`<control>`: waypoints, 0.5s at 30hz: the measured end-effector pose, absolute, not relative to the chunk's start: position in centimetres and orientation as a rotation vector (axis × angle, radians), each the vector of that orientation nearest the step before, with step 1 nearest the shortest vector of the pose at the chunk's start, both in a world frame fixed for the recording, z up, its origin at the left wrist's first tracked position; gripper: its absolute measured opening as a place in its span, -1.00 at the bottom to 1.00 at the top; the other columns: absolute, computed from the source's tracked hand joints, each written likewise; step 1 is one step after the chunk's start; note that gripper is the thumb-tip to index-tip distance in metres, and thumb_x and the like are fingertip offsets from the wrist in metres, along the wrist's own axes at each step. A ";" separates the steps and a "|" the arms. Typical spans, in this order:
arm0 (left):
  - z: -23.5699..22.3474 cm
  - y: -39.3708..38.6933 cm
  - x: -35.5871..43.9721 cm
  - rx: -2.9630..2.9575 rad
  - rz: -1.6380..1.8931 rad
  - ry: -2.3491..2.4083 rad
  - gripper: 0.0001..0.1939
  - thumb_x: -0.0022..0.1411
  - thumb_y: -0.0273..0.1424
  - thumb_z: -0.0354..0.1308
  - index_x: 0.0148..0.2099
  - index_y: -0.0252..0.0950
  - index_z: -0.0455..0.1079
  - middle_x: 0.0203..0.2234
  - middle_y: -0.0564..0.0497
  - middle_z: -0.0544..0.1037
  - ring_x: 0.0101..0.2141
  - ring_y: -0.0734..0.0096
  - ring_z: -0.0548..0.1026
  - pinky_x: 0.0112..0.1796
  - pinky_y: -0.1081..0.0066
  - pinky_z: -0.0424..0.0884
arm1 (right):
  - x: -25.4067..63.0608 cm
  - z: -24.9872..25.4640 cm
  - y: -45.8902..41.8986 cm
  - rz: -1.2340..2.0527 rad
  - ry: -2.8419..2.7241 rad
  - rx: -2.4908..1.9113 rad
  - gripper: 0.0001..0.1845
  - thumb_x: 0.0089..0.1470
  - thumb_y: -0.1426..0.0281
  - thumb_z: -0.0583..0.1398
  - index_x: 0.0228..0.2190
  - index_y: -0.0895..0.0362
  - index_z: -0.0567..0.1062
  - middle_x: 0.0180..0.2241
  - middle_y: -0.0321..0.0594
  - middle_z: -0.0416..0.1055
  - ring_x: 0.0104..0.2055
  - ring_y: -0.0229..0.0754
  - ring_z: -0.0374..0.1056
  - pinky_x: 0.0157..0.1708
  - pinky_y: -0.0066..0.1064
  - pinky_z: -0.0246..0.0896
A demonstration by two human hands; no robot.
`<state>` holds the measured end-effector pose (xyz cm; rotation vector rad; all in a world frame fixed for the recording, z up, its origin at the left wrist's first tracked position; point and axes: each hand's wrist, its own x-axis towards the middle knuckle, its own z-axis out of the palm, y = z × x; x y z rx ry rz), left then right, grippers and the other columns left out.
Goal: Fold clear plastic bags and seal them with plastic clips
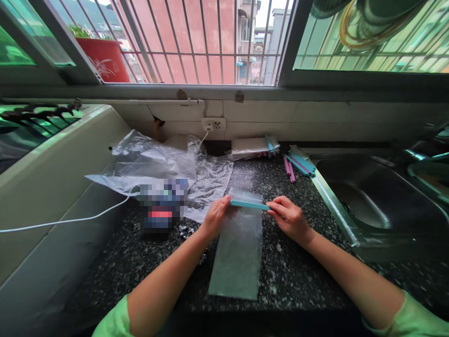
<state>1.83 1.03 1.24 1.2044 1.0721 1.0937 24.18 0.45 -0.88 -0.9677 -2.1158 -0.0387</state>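
A light-blue bag sealing clip (pixel 249 205), a long thin strip, lies across the upper part of a clear plastic bag (pixel 238 257). The bag stretches flat toward the counter's front edge. At the strip's left end, my left hand (pixel 215 216) pinches it together with the bag's edge. The fingers of my right hand (pixel 290 219) close on the strip's right end, just past the bag's right edge. Whether the strip is clamped on the bag or only lies over it, I cannot tell.
Crumpled clear plastic (pixel 154 159) and a blurred-out object (pixel 163 206) lie left on the speckled counter (pixel 291 276). Packed bags (pixel 249 146) stand by the wall; blue strips (pixel 301 163) and pink strips (pixel 289 168) lie beside the sink (pixel 354 201). A white cable (pixel 87 218) crosses the left.
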 end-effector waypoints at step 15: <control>1.1 1.1 2.0 1.185 1.129 1.047 -0.53 -0.02 0.05 0.00 -0.62 -0.26 0.20 -0.72 0.08 0.25 -0.64 0.50 0.16 -0.57 0.44 0.10 | 24.2 -1.0 0.6 -0.029 -2.089 -0.932 -0.81 0.06 0.48 0.12 -0.24 0.13 0.45 -0.40 -0.19 0.32 -0.38 -0.26 0.32 -0.40 -0.44 0.34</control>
